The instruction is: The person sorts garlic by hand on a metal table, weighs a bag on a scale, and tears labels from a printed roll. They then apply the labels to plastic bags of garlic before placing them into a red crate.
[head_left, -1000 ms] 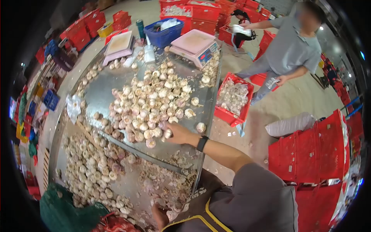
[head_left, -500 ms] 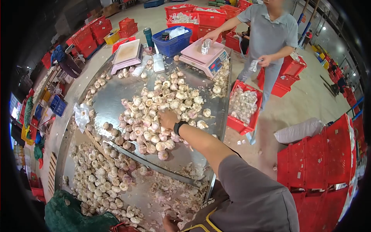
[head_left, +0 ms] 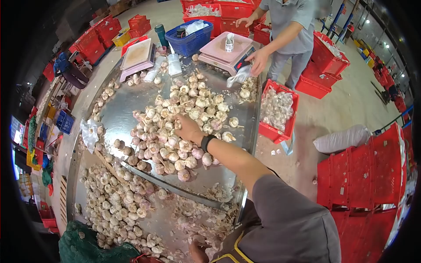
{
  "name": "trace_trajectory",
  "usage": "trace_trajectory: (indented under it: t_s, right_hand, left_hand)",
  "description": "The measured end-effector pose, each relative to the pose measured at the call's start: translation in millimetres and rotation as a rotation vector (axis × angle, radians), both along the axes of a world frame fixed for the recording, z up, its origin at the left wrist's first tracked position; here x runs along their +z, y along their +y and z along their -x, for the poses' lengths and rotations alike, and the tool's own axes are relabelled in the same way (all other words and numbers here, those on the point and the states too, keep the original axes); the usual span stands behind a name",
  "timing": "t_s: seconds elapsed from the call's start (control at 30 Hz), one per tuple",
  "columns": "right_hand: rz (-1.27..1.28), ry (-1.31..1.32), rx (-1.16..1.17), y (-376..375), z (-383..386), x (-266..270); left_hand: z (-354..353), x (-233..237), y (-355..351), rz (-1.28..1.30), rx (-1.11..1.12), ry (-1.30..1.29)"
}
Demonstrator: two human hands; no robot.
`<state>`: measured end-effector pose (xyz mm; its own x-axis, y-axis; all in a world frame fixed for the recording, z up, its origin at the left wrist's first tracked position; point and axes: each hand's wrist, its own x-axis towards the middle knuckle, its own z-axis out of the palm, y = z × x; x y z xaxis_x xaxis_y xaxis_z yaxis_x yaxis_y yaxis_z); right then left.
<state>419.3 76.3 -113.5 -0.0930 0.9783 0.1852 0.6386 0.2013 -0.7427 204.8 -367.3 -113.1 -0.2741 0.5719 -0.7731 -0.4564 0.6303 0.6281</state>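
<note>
The right hand (head_left: 188, 128) rests palm-down on the garlic pile (head_left: 162, 140) mid-way across the steel table (head_left: 118, 105), fingers curled among the bulbs; I cannot tell whether it grips one. The left hand (head_left: 197, 252) peeks in at 6 o'clock, its grip hidden.

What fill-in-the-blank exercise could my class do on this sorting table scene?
1. The person's right hand lies on a pile of ____ bulbs on the metal table.
2. On that wrist sits a ____ watch.
3. The plastic basket at the table's far end is ____.
4. The crate of bagged bulbs beside the table is ____.

Missing words: garlic; black; blue; red.
</note>
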Motion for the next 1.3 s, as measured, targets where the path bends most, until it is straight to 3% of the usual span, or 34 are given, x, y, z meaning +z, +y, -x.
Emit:
trace_trajectory:
  t_s: [0.07,0.1,0.17,0.23,0.3,0.37,0.43,0.53,0.57,0.63,0.77,0.83,0.93,1.0,1.07,1.13,1.3]
  right_hand:
    - [-0.075,0.390,-0.050,-13,1,2]
    - [-0.071,0.394,-0.049,-22,1,0]
    - [0.677,1.014,0.236,-44,-7,-3]
    - [0.814,1.356,0.320,-95,-2,-4]
    - [1.092,1.503,0.401,-147,6,-4]
    - [1.187,1.561,0.564,-194,21,-31]
    - [1.260,1.423,0.632,-231,28,-35]
    - [1.439,1.312,0.598,-274,32,-25]
    - [1.439,1.311,0.600,-284,33,-21]
    - [1.430,1.093,0.600,-304,35,-18]
    - [1.319,1.038,0.777,-333,40,-35]
    - [1.310,1.040,0.743,-344,38,-31]
    - [1.482,1.013,0.877,-359,38,-35]
    - [1.163,0.940,0.881,-374,42,-41]
    - [1.264,0.896,0.904,-374,26,-16]
    - [1.375,0.845,0.922,-380,15,-3]
    - [1.439,0.885,0.975,-410,1,4]
  left_hand:
    - [-2,0,0,-0.050,-0.016,-0.025]
    - [-1,-2,1,-0.069,-0.031,-0.044]
    - [-1,-1,-1,-0.105,-0.066,-0.080]
    - [-14,25,8,-0.194,-0.046,-0.250]
    - [-21,34,9,-0.168,-0.046,-0.220]
    - [-18,21,1,-0.188,0.004,-0.150]
    - [-24,24,0,-0.144,0.029,-0.118]
    - [-31,28,-5,-0.267,-0.326,0.236]
    - [-35,30,-4,-0.268,-0.324,0.237]
    - [-48,37,0,-0.260,-0.093,0.133]
    - [-62,54,3,-0.234,-0.115,0.210]
    - [-55,32,-7,-0.265,-0.171,0.291]
    - [-51,16,-19,-0.316,-0.372,0.584]
    - [-43,-9,-35,-0.303,-0.396,0.653]
    - [-53,4,-39,-0.293,-0.413,0.712]
    - [-82,59,-38,-0.276,-0.218,0.414]
    - [-84,44,-78,-0.336,-0.164,0.298]
